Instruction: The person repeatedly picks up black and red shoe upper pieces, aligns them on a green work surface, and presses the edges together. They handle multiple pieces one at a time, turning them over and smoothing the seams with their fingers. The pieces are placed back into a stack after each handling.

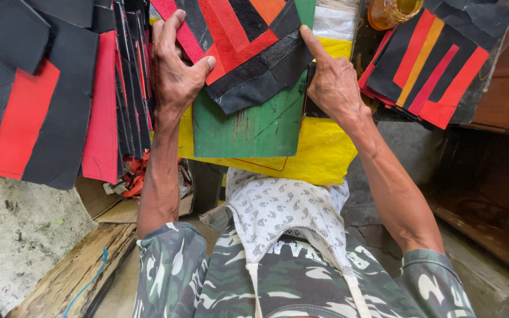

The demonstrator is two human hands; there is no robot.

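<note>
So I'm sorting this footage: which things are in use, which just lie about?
In hand:
left hand
right hand
red-and-black patchwork piece
green board

Lying about:
stack of red and black pieces
striped patchwork piece
amber glass
cardboard box

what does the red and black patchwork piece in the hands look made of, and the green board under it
Patchwork piece, held by the left hand and right hand: probably leather or faux leather, matte with a fine grain, thick cut edges, strips joined flat. Green board: seemingly painted wood or hardboard, its dull coat scratched and worn pale in the middle.
</note>
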